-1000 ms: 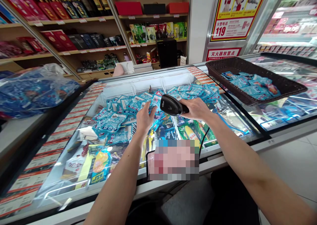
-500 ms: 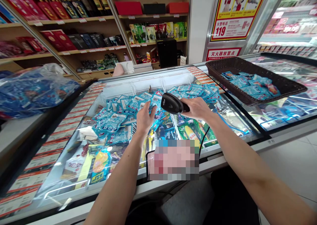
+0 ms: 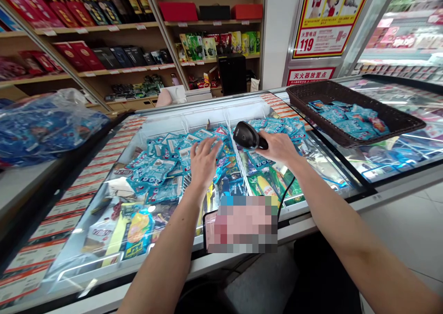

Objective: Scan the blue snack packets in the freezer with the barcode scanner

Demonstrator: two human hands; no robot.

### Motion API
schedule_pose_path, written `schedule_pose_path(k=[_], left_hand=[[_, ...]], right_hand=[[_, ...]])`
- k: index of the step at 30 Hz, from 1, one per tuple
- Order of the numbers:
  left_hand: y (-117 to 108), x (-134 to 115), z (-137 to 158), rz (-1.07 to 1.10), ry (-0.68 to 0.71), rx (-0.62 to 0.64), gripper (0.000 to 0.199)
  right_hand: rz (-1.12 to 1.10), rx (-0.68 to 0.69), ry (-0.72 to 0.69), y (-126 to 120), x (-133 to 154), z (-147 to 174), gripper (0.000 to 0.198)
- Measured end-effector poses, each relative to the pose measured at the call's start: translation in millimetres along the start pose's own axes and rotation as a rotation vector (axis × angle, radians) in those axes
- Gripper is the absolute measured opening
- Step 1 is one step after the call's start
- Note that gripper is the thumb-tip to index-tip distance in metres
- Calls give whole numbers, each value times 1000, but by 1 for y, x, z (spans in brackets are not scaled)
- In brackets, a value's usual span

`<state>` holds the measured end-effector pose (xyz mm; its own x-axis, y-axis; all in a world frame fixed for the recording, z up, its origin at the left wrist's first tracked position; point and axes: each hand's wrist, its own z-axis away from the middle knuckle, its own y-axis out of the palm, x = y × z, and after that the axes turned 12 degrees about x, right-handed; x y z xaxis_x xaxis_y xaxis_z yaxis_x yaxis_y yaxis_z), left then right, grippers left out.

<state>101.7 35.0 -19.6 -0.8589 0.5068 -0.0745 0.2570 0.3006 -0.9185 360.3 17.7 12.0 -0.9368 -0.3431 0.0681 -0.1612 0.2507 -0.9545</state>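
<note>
My right hand [image 3: 279,147] is wrapped round the handle of a black barcode scanner [image 3: 245,135], whose head points left over the freezer. A dark cable [image 3: 284,196] runs down below that hand. My left hand [image 3: 204,162] hovers over or rests on the pile of blue packets [image 3: 162,168], its fingers stretched out and a little apart; whether the fingertips touch a packet I cannot tell. The packets lie heaped inside the open chest freezer [image 3: 166,116], some with barcodes facing up. More of them [image 3: 277,125] lie right of a white wire divider [image 3: 243,168].
A brown woven basket [image 3: 377,102] holding blue packets stands on the freezer's right part. At the left lies a clear plastic bag [image 3: 51,125] of blue packs. A partly blurred phone [image 3: 209,231] sits at the front edge. Stocked shelves [image 3: 131,67] stand behind.
My left hand has spread its fingers and turned more palm-down above the packets. My right hand has moved the scanner slightly right and up, away from the left hand.
</note>
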Motion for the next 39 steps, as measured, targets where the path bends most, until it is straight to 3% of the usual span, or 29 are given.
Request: schedule_pose_path(k=[4, 10, 15, 20, 23, 29, 39], left_hand=[[4, 4, -1, -49, 130, 115, 41], [-1, -9, -1, -109, 55, 14, 27], [-1, -16, -2, -91, 69, 29, 34], [0, -28, -5, 61, 412, 236, 43], [0, -37, -6, 134, 496, 353, 48], [-4, -39, -6, 220, 478, 451, 40], [4, -34, -4, 141, 181, 210, 47]], right_hand=[[12, -40, 86, 0, -4, -2, 34], [10, -132, 209, -1, -10, -3, 36], [13, -172, 220, 0, -11, -3, 36], [9, -160, 220, -1, -10, -4, 37], [-5, -137, 222, -1, -10, -4, 37], [-13, -107, 225, -1, -9, -4, 37], [10, -73, 256, -1, -6, -4, 37]])
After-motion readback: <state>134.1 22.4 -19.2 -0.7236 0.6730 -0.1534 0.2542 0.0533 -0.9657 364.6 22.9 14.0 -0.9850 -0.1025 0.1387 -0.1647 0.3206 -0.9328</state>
